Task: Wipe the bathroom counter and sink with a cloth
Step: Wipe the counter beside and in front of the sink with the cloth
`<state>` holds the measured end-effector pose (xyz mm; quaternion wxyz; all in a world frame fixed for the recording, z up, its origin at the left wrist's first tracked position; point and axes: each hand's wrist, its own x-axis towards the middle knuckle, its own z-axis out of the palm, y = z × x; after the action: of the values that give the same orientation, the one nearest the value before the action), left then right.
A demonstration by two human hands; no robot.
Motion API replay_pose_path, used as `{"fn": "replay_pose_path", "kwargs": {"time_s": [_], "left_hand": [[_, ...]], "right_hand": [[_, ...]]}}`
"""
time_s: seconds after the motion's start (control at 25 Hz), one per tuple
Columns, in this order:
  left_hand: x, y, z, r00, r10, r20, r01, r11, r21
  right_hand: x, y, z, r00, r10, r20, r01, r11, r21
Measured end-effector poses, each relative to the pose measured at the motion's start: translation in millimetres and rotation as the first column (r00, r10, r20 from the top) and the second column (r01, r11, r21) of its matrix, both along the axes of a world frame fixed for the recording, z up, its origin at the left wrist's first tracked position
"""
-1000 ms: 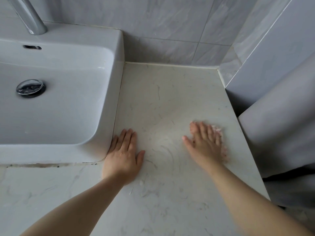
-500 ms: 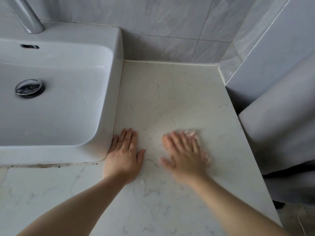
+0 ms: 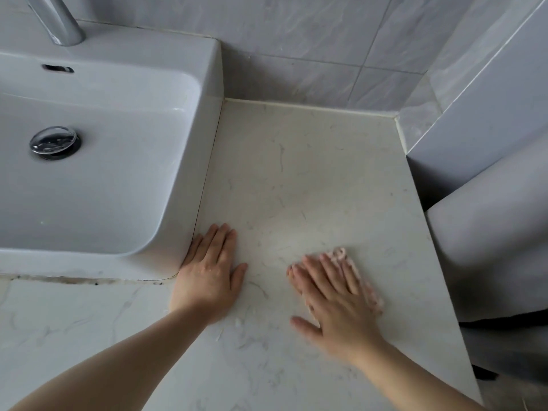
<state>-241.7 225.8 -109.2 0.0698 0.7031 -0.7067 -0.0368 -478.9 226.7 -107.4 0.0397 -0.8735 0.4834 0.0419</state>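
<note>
1. My right hand (image 3: 335, 298), fingers flat, presses the cloth (image 3: 340, 253) on the counter (image 3: 296, 173); it swept left, then back towards me.
2. Left hand (image 3: 207, 271) stays flat, fingers straight, against the sink (image 3: 211, 129); sink likely next.

A home bathroom: a white ceramic sink (image 3: 98, 161) with a chrome drain plug (image 3: 55, 142) and faucet (image 3: 59, 20) sits on a marbled tabletop (image 3: 296, 179), with grey wall tiles (image 3: 311, 46) behind the sink.

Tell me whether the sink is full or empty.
Empty: the sink shows bare white walls down to the drain plug, with no standing water.
</note>
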Motion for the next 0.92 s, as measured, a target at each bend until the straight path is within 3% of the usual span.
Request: {"fn": "replay_pose_path", "kwargs": {"time_s": [0.08,0.12,0.16,0.28,0.36,0.4,0.48,0.52,0.6,0.68,0.76,0.84,0.92], "left_hand": [[0.0,0.0,0.2,1.0,-0.003,-0.002,0.003,1.0,0.005],[0.2,0.1,0.3,1.0,-0.005,-0.001,0.005,1.0,0.004],[0.0,0.1,0.6,1.0,-0.006,0.003,0.006,1.0,0.007],[-0.8,-0.1,2.3,1.0,-0.004,0.02,0.004,1.0,0.015],[-0.4,-0.5,2.2,1.0,-0.002,0.018,0.001,1.0,0.015],[-0.4,-0.3,2.4,1.0,0.002,0.014,-0.002,1.0,0.014],[-0.3,-0.2,2.9,1.0,0.004,0.01,-0.005,1.0,0.018],[-0.1,-0.1,3.1,1.0,0.003,0.009,-0.003,1.0,0.021],[-0.3,-0.2,4.8,1.0,0.009,0.008,-0.009,0.999,0.031],[0.4,-0.9,5.0,1.0,0.001,0.008,-0.001,0.999,0.039],[0.1,0.6,4.4,1.0,0.004,-0.002,-0.004,0.999,0.043],[0.3,0.3,3.7,1.0,0.013,-0.02,-0.012,1.0,0.023],[0.7,0.0,2.5,0.999,0.006,-0.037,-0.005,1.0,0.009]], "right_hand": [[-19.9,-14.0,10.9,0.993,0.116,-0.039,-0.113,0.991,0.07],[-29.7,-41.2,12.3,0.996,0.074,-0.041,-0.074,0.997,-0.005],[-37.5,-73.9,9.6,0.999,-0.024,-0.03,0.022,0.997,-0.074],[-45.5,-162.7,10.8,0.902,-0.43,-0.036,0.431,0.899,0.071],[-30.7,-172.7,13.6,0.861,-0.508,-0.012,0.507,0.858,0.087],[-22.0,-156.5,10.2,0.889,-0.458,-0.009,0.458,0.887,0.054],[-6.8,-91.5,8.7,0.984,-0.175,0.017,0.175,0.985,0.015],[-5.6,-53.7,10.9,0.999,-0.004,0.042,0.002,0.999,0.037],[-9.5,-35.4,11.1,0.987,0.162,0.01,-0.162,0.984,0.072],[-0.1,-84.4,13.6,0.987,0.158,0.02,-0.158,0.987,0.0],[19.6,-143.2,17.1,0.993,-0.121,0.011,0.121,0.992,0.021],[51.1,-155.4,13.8,0.965,-0.262,0.004,0.261,0.963,0.074],[64.7,-106.0,11.5,0.995,-0.082,0.061,0.078,0.995,0.065]]}}
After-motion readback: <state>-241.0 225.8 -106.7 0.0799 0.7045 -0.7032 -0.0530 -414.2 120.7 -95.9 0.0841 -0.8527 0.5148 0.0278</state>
